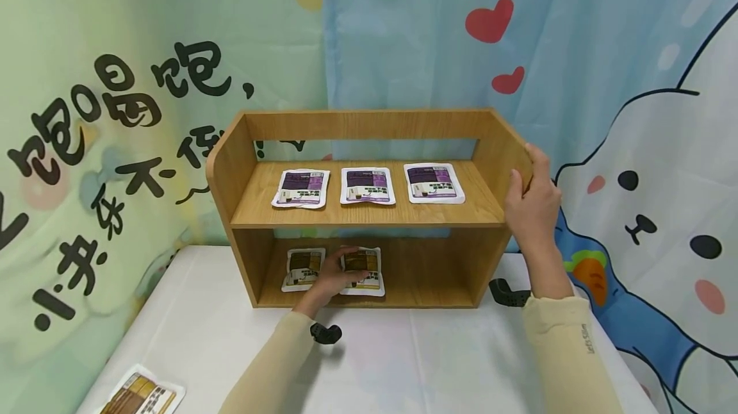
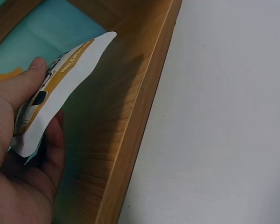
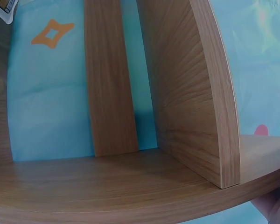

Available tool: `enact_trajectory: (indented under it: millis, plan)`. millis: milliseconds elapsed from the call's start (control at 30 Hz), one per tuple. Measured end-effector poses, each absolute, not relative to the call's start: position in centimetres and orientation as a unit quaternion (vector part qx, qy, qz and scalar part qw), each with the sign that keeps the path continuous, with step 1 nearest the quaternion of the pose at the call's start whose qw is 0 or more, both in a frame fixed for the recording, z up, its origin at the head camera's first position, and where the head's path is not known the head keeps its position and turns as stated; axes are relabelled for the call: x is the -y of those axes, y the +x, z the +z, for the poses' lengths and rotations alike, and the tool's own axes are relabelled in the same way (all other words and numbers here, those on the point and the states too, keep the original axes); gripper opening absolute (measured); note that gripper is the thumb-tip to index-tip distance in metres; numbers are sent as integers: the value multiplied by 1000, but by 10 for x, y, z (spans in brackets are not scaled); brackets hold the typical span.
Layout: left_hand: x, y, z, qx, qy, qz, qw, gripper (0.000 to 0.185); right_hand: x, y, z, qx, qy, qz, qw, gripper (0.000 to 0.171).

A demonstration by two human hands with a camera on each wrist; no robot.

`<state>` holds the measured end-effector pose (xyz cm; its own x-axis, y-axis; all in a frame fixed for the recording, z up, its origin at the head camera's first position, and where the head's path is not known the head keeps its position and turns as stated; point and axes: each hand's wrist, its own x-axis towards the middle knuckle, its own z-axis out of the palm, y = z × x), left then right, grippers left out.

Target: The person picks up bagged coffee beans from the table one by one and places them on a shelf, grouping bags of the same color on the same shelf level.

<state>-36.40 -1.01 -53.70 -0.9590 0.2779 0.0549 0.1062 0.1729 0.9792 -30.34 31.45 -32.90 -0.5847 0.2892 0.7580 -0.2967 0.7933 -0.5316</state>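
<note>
My left hand [image 1: 334, 273] pinches a brown packet [image 1: 363, 271] on the lower shelf; my right hand [image 1: 533, 202] grips the rack [image 1: 501, 145], steadying it.

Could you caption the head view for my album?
Left hand sets a brown packet in the wooden shelf.
</note>
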Motion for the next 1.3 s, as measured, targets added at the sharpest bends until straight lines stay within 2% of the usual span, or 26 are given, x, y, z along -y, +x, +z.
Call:
enact_trajectory:
  millis: [367, 667, 933, 1167, 1300]
  plan:
    - [7, -378, -538, -769, 140, 621, 60, 61, -311, -308, -332, 830, 7, 326, 453, 42]
    - [-8, -380, -549, -807, 176, 563, -21, 57, -313, -305, -331, 821, 13, 323, 470, 41]
    - [-14, -382, -538, -835, 145, 531, -9, 55, -317, -305, -328, 820, 22, 316, 477, 41]
    - [-11, -378, -533, -826, 100, 552, 52, 59, -317, -304, -330, 823, 18, 319, 470, 41]
    - [-11, -375, -531, -840, 88, 531, 60, 57, -317, -304, -332, 827, 16, 318, 464, 41]
